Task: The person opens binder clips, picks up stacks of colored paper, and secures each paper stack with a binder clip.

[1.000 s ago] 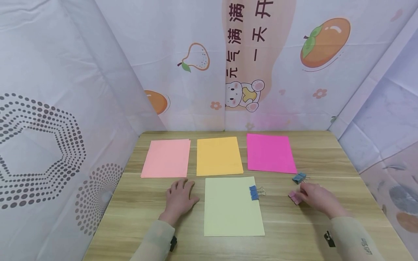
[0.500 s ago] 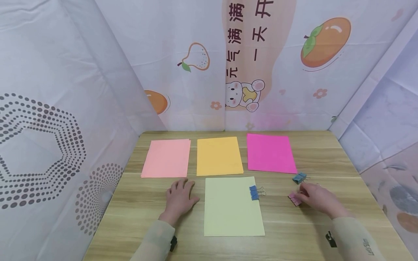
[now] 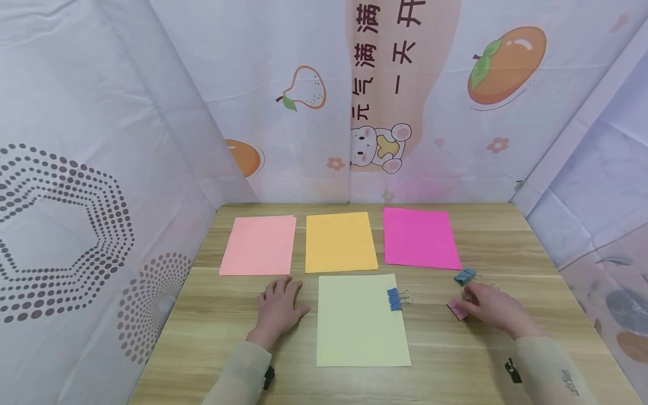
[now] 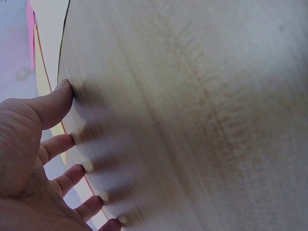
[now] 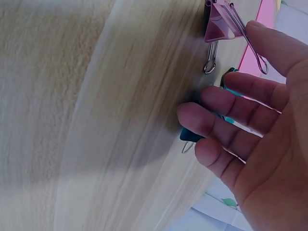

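My left hand point(image 3: 280, 308) rests on the wooden table with fingers spread. In the left wrist view, its thumb point(image 4: 57, 101) and fingertips touch the wood. Beside it lies a pale green sheet point(image 3: 359, 343), with a blue binder clip point(image 3: 395, 299) at its right edge. My right hand point(image 3: 495, 308) is at a pink binder clip point(image 3: 458, 310), its thumb point(image 5: 274, 45) right at one raised wire handle. The other fingers bend loosely below, apart from that handle in the right wrist view. Just beyond lies a teal binder clip point(image 3: 464, 276), partly hidden by my fingers in that view.
Along the back of the wooden table point(image 3: 435, 343) lie salmon pink sheets point(image 3: 259, 246), a yellow-orange sheet point(image 3: 340, 242) and a magenta sheet point(image 3: 421, 237). A printed white curtain point(image 3: 253, 50) hangs behind the table, with more cloth at both sides.
My right hand has shifted only slightly at the pink binder clip. The left hand, the sheets and the other clips have not moved.
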Demonstrator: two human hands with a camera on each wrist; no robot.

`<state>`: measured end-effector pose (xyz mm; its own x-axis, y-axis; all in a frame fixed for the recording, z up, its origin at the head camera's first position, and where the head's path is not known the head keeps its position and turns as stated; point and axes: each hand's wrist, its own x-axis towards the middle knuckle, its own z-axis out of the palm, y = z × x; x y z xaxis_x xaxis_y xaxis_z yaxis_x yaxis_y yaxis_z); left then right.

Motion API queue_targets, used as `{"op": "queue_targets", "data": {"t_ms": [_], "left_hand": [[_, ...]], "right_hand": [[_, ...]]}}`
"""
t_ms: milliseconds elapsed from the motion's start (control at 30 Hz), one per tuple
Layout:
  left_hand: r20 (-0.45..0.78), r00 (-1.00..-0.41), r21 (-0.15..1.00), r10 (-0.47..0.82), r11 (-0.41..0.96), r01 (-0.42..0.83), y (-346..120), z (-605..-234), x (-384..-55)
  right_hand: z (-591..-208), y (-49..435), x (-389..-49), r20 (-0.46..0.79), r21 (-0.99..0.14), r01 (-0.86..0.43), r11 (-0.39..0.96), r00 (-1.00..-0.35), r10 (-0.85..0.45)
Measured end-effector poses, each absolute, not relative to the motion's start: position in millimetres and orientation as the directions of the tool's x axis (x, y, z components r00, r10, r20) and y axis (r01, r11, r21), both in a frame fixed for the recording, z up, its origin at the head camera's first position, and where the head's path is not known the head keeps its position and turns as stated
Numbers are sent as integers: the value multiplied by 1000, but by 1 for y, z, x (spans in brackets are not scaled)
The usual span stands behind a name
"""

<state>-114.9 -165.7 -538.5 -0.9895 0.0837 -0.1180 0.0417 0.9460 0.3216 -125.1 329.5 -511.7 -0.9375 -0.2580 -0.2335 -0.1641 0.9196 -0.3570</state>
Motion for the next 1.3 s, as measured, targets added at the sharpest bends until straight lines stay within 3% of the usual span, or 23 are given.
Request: {"op": "queue_targets", "data": {"t_ms": [933,1300], "left_hand": [[-125,-989,336,76,941,30,-166,-538,-115],[-131,-989,334,71,942,24,-167,-542,-116]], "right_hand": [[-510,326,-125,-288,-439,-134,888,-915,-281],[-507,328,-124,-242,-464,-220,858,-900,-362]]}}
